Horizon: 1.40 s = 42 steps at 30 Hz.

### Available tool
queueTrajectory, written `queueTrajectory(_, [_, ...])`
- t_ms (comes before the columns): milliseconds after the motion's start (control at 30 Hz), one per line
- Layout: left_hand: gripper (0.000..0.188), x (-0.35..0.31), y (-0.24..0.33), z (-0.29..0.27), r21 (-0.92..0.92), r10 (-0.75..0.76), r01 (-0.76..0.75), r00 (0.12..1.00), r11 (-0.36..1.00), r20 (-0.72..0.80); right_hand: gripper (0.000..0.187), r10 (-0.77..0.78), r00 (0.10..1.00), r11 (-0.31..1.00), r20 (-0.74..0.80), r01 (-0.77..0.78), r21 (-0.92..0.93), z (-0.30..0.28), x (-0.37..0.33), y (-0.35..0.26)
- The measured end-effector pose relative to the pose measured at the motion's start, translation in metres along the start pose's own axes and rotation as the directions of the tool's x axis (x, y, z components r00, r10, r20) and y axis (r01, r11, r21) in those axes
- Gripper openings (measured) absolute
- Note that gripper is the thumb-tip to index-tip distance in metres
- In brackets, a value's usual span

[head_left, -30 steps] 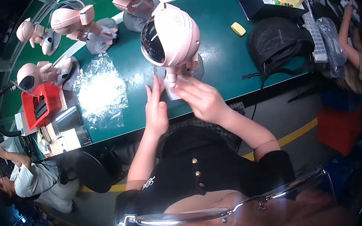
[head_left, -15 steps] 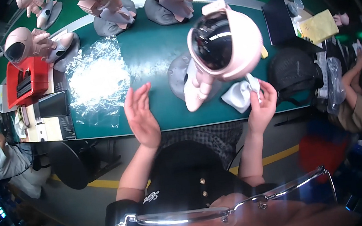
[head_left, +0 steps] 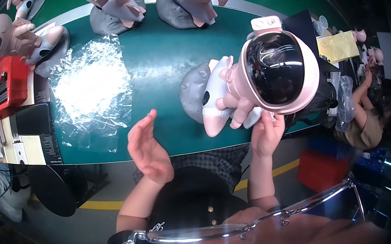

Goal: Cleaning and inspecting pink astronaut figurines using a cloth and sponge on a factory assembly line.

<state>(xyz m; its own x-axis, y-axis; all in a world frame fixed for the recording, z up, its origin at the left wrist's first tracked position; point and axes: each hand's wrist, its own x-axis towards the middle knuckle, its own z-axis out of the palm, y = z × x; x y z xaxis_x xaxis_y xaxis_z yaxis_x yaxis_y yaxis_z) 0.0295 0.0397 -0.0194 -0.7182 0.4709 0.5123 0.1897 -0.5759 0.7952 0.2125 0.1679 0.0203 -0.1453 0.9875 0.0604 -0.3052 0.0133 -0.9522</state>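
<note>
A pink and white astronaut figure (head_left: pixel 237 85) with a glossy black visor stands on a grey rocky base (head_left: pixel 193 93) at the table's right middle, its visor turned toward me. Below its helmet, my right hand (head_left: pixel 268 135) is closed with thumb and fingers pinched on a white cloth (head_left: pixel 252 118); most of the cloth is hidden by the figure and my fingers. My left hand (head_left: pixel 149 149) is open over the table's near edge, palm facing right, fingers raised, touching nothing. Crumpled clear plastic film (head_left: pixel 92 93) lies to the left of the figure.
More astronaut figures (head_left: pixel 118 7) line the far side of the green table (head_left: pixel 152 44). A red bin (head_left: pixel 8 86), a dark phone-like slab (head_left: pixel 33 120) and papers sit at left. A black box (head_left: pixel 303 28) and yellow paper (head_left: pixel 338 47) are at right. People work on both sides.
The astronaut figure has swung round, its visor now facing me and its helmet further right and nearer. The cloth has gone mostly behind it. The whole view has shifted somewhat.
</note>
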Motion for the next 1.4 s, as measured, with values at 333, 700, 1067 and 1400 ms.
queueTrajectory(333, [0.089, 0.022, 0.014, 0.03, 0.298, -0.166, 0.001, 0.831, 0.955, 0.53, 0.025, 0.112, 0.912, 0.636, 0.395, 0.24, -0.734, 0.027, 0.036, 0.021])
queueTrajectory(700, [0.068, 0.074, 0.037, 0.098, 0.387, -0.394, 0.24, 0.831, 0.89, 0.393, 0.03, -0.278, 0.927, 0.67, 0.252, 0.375, -0.64, -0.014, 0.089, -0.013])
queueTrajectory(1067, [0.058, 0.118, 0.003, 0.047, 0.066, -0.451, 0.502, 0.703, 0.862, 0.55, 0.039, -0.553, 0.821, 0.783, 0.141, 0.57, -0.25, 0.03, 0.02, -0.021])
queueTrajectory(1400, [0.05, 0.113, 0.002, 0.051, 0.006, -0.447, 0.508, 0.752, 0.862, 0.484, 0.024, -0.616, 0.738, 0.544, 0.277, 0.652, -0.528, 0.055, 0.009, 0.014])
